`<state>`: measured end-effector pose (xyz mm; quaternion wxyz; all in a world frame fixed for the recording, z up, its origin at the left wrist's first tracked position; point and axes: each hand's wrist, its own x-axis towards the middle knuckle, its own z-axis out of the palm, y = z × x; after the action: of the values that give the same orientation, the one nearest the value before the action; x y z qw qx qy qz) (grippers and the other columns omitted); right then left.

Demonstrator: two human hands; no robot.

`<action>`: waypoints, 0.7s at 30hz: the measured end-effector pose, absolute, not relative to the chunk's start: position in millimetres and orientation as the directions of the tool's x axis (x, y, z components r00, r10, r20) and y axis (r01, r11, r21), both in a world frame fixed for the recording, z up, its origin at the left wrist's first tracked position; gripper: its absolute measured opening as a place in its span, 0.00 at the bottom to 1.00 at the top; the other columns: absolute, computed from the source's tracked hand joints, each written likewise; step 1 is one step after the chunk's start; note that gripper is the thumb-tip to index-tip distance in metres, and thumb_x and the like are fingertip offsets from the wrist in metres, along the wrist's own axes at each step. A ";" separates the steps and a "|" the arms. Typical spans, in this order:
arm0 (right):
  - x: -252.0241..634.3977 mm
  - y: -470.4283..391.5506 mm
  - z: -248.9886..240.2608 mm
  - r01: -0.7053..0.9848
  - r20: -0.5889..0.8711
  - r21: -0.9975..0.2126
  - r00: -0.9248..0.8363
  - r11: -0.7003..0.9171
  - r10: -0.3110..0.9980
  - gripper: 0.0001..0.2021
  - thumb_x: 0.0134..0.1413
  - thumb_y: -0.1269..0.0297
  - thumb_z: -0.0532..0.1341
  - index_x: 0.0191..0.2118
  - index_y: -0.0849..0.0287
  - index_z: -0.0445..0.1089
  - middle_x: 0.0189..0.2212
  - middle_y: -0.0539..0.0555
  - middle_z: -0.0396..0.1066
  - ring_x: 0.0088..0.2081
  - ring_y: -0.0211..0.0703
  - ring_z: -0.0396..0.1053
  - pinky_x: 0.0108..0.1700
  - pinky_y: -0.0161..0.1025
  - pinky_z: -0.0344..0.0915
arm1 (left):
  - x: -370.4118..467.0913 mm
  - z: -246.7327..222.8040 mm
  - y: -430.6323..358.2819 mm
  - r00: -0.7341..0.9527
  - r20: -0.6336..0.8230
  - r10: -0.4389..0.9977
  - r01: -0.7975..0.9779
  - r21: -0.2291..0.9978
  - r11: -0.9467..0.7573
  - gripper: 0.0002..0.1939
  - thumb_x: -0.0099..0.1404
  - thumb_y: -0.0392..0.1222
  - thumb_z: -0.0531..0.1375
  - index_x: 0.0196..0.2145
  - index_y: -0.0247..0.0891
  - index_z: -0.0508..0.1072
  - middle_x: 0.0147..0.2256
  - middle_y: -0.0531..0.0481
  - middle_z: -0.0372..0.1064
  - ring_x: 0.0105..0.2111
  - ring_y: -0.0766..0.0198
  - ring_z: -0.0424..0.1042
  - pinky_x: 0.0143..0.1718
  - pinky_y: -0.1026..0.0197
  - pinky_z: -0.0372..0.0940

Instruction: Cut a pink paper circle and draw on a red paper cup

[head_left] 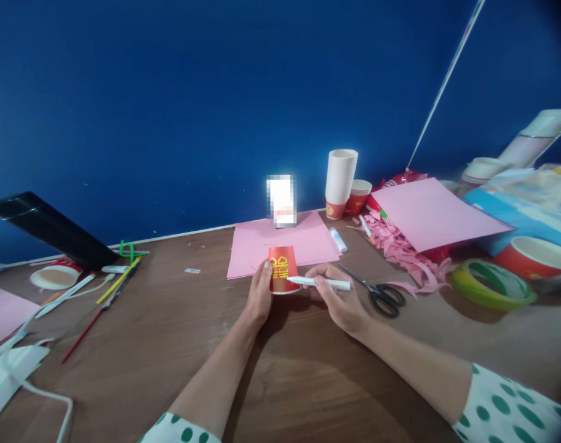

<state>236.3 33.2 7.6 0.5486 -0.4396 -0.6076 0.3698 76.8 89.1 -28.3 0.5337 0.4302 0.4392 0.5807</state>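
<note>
My left hand [260,295] is closed around the left side of a red paper cup [280,258] with yellow characters on it. The cup is upside down, its white rim toward me. A white marker pen [329,283] is pinched in my right hand [338,301], with its tip at the cup's printed side; whether it touches cannot be made out. Behind the cup lie pink paper sheets [248,246]. To the right of my right hand, black-handled scissors [386,298] rest on the table, and a glue stick [338,240] lies by the sheets.
On the right are a stack of paper cups [341,178], shredded pink paper [395,246], another pink sheet [437,209] and a roll of yellow-green tape [493,286]. A black object [54,231], a tipped paper cup [56,277], thin sticks [119,280] and a white cable [54,397] lie left.
</note>
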 end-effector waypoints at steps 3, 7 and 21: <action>236.6 33.0 7.3 0.139 0.348 -0.928 -0.007 0.346 0.937 0.08 0.59 0.62 0.53 0.34 0.59 0.67 0.25 0.49 0.67 0.24 0.34 0.58 0.26 0.32 0.56 | 77.8 -26.0 88.3 -0.035 0.047 0.998 -0.270 0.961 -0.055 0.20 0.59 0.56 0.55 0.35 0.36 0.72 0.35 0.48 0.72 0.35 0.62 0.70 0.39 0.60 0.63; 236.8 33.3 7.5 0.144 0.352 -0.926 -0.003 0.349 0.936 0.09 0.59 0.62 0.53 0.33 0.59 0.67 0.24 0.49 0.67 0.23 0.34 0.58 0.26 0.32 0.56 | 78.7 -23.8 87.5 -0.048 0.039 0.998 -0.277 0.960 -0.051 0.19 0.58 0.55 0.56 0.35 0.36 0.72 0.33 0.49 0.72 0.34 0.63 0.69 0.39 0.61 0.63; 237.2 34.1 6.9 0.176 0.352 -0.922 0.005 0.345 0.936 0.09 0.59 0.61 0.52 0.33 0.59 0.67 0.24 0.49 0.67 0.23 0.35 0.57 0.26 0.33 0.55 | 77.3 -28.0 89.0 -0.039 0.017 0.999 -0.313 0.949 -0.029 0.19 0.58 0.55 0.56 0.37 0.36 0.72 0.35 0.48 0.72 0.35 0.62 0.69 0.40 0.60 0.63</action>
<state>237.2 34.1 6.9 0.5449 -0.4534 -0.6130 0.3489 77.3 89.0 -28.0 0.5580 0.4110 0.4173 0.5878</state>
